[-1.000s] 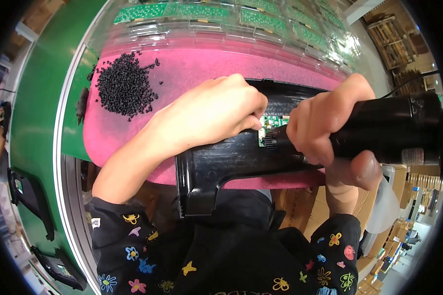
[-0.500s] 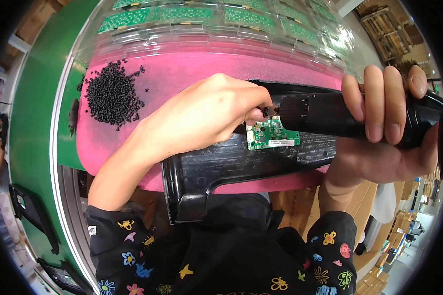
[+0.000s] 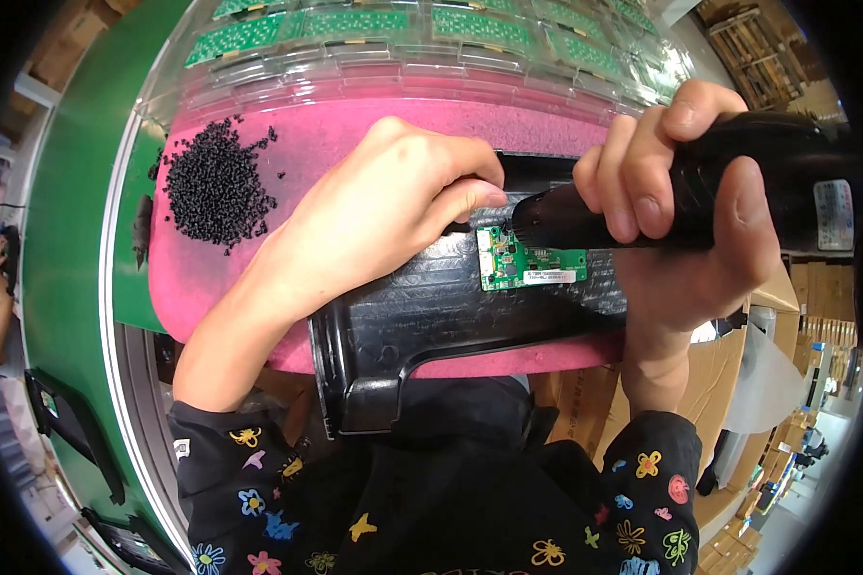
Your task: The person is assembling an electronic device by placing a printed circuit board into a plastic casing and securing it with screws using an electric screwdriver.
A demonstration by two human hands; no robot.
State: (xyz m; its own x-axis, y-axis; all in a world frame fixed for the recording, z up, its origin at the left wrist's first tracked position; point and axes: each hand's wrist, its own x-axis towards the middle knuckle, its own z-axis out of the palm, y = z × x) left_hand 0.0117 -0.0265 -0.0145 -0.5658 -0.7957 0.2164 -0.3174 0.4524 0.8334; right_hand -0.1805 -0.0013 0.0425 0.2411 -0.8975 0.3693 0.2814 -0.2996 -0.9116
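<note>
My right hand (image 3: 666, 177) grips a thick black electric screwdriver (image 3: 585, 222), held sideways and tilted down to the left. Its nose is over the upper left part of a green circuit board (image 3: 497, 280), hiding part of it; I cannot see the bit. The board lies in a long black plastic housing (image 3: 422, 321). Just left of the screwdriver's nose, my left hand (image 3: 384, 206) hovers over the housing with its fingers curled and thumb pinched in. Whatever those fingers hold is hidden.
A heap of small black screws (image 3: 219, 187) lies on the pink mat (image 3: 316, 125), left of my forearm. Clear plastic trays (image 3: 422, 77) with several green boards stand behind. More black housings (image 3: 77, 431) rest on the green surface at left. Cardboard boxes (image 3: 700, 402) stand at lower right.
The screwdriver has tilted, its nose moving left and down onto the board's upper left part. My left hand has drawn back left, and the black screws seen at its fingertips are out of sight there.
</note>
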